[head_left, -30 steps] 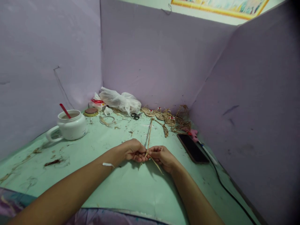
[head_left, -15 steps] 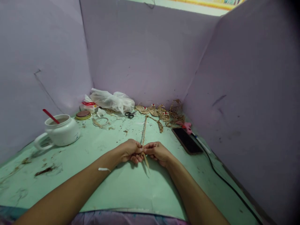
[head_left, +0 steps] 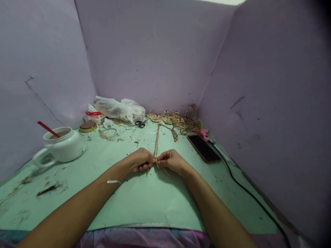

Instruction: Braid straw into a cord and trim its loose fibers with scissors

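A thin braid of tan plant fibre (head_left: 157,140) runs away from me over the table, and its near end is between my two hands. My left hand (head_left: 141,160) is closed, pinching the braid's end strands between thumb and fingers. Just to its right, my right hand (head_left: 172,161) pinches the strands too, its fingertips almost meeting the left ones. Loose fibre ends stick out below the fingertips. At its far end the braid joins a knotted piece of the same fibre (head_left: 175,134).
Left stand a white mug (head_left: 67,146) with a red stick and a round tin (head_left: 88,126). Behind are a plastic bag (head_left: 121,109), scissors (head_left: 141,123) and woven fibre pieces (head_left: 167,119). A phone (head_left: 203,148), pink glue gun (head_left: 204,134) and black cable (head_left: 248,189) lie right.
My view has tilted down and shifted slightly right. Both hands still pinch the braid's end; the loose strands, hanging together before, now spread apart to either side.
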`<state>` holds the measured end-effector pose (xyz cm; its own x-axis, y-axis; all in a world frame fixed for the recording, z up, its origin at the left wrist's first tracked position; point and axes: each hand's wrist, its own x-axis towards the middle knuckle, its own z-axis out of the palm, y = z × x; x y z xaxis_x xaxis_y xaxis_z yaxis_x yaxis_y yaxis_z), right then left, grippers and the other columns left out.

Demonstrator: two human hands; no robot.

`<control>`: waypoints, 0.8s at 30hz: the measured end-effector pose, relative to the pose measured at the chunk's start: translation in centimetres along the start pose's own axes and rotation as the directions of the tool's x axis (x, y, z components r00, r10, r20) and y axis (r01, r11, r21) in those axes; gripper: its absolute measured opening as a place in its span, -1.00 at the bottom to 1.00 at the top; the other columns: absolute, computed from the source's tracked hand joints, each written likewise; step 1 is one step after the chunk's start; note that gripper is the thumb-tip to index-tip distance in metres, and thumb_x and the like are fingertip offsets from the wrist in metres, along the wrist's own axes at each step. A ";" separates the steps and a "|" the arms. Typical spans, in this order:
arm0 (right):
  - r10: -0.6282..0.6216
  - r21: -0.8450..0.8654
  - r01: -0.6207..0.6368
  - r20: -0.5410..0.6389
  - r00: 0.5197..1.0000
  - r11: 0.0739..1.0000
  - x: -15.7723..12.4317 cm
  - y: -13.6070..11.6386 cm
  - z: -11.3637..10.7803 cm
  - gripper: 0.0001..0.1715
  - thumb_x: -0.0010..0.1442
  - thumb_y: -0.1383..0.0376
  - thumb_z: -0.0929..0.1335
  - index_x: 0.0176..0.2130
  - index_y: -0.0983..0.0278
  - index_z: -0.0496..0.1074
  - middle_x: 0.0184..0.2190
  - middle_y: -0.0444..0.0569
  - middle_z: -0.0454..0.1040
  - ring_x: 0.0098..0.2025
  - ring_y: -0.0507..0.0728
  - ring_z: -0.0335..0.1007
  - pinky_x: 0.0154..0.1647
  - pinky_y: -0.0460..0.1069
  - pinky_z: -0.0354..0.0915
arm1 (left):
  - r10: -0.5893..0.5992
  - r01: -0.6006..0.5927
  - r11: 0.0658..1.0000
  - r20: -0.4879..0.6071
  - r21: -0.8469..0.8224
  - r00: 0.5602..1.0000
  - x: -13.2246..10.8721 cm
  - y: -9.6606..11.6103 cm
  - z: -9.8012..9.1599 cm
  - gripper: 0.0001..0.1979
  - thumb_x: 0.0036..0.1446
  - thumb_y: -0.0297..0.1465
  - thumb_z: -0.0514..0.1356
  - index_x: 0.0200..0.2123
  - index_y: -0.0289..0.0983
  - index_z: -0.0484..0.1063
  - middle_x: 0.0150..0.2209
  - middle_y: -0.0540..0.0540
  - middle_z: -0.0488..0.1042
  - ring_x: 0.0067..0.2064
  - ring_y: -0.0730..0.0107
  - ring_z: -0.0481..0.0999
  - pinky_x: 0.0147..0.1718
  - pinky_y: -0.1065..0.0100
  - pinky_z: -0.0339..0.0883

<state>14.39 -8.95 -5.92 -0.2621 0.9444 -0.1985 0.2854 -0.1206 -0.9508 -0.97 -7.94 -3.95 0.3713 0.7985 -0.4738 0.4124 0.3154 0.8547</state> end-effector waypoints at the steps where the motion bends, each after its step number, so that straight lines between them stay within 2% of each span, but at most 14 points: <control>1: -0.027 -0.039 0.027 -0.013 1.000 0.999 0.0 0.1 0.0 -0.96 -0.24 0.43 0.34 -0.59 0.35 0.40 -0.71 -0.19 0.34 -0.67 -0.09 0.10 -0.63 -0.15 0.03 | -0.008 0.008 1.000 -0.016 0.030 1.000 -0.1 0.1 0.1 -0.85 -0.23 -0.40 0.14 -0.71 -0.33 0.24 -0.82 0.11 0.12 -0.79 0.67 -0.01 -0.81 0.53 -0.22; 6: -0.147 -0.238 0.122 -0.093 0.985 0.964 -0.4 0.1 0.1 -0.93 -0.26 0.42 0.36 -0.59 0.31 0.46 -0.65 -0.15 0.42 -0.56 -0.02 0.21 -0.55 -0.13 0.07 | 0.023 0.002 0.988 -0.165 0.152 0.986 -0.2 0.4 1.0 -0.89 -0.34 -0.49 0.11 -0.77 -0.32 0.21 -0.87 0.12 0.03 -0.78 0.63 -0.03 -0.76 0.48 -0.25; 10: -0.169 -0.469 0.091 -0.127 0.977 0.878 -1.0 -0.4 -0.3 -0.92 -0.21 0.34 0.37 -0.57 0.27 0.50 -0.63 -0.09 0.46 -0.54 0.03 0.26 -0.54 -0.10 0.08 | 0.078 -0.034 0.983 -0.240 0.182 0.968 0.1 0.1 1.7 -0.96 -0.37 -0.53 0.10 -0.73 -0.33 0.25 -0.84 0.14 0.02 -0.75 0.64 -0.03 -0.73 0.48 -0.22; 12: -0.137 -0.511 0.058 -0.117 0.984 0.857 -1.1 -0.5 -0.5 -0.89 -0.18 0.32 0.36 -0.57 0.29 0.51 -0.65 -0.08 0.45 -0.57 0.02 0.26 -0.57 -0.11 0.07 | 0.080 -0.035 0.983 -0.251 0.179 0.965 0.2 0.0 1.8 -0.96 -0.39 -0.55 0.09 -0.73 -0.33 0.25 -0.85 0.14 0.01 -0.75 0.63 -0.03 -0.73 0.47 -0.22; 15: -0.104 -0.481 0.047 -0.092 0.990 0.875 -1.1 -0.3 -0.5 -0.86 -0.16 0.32 0.35 -0.58 0.34 0.50 -0.70 -0.09 0.42 -0.62 -0.02 0.21 -0.62 -0.14 0.05 | 0.056 -0.021 0.990 -0.247 0.142 0.967 0.0 0.0 1.8 -0.91 -0.39 -0.55 0.08 -0.75 -0.31 0.18 -0.85 0.15 -0.01 -0.76 0.64 -0.05 -0.73 0.47 -0.26; 20: -0.141 -0.425 0.112 -0.037 0.989 0.898 -1.1 -0.1 0.1 -0.85 -0.17 0.34 0.34 -0.56 0.38 0.50 -0.71 -0.14 0.38 -0.64 -0.06 0.15 -0.65 -0.16 0.03 | 0.031 -0.025 0.999 -0.204 0.033 0.979 -0.8 0.3 1.9 -0.81 -0.33 -0.50 0.08 -0.78 -0.28 0.06 -0.84 0.14 -0.02 -0.77 0.67 -0.10 -0.74 0.46 -0.32; 24: -0.211 -0.270 0.240 0.131 0.969 0.932 -1.7 -0.8 -0.1 -0.84 -0.13 0.31 0.35 -0.56 0.38 0.49 -0.70 -0.14 0.37 -0.65 -0.06 0.15 -0.63 -0.16 0.07 | 0.106 -0.114 0.993 -0.177 -0.035 0.978 -1.1 0.4 1.4 -0.87 -0.32 -0.50 0.09 -0.75 -0.31 0.14 -0.82 0.16 -0.02 -0.75 0.70 -0.12 -0.74 0.48 -0.32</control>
<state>14.72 -10.36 -4.77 -0.4347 0.9003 -0.0224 0.4523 0.1968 -0.8699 -0.10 -9.40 -3.38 0.2596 0.9055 -0.3357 0.3384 0.2403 0.9098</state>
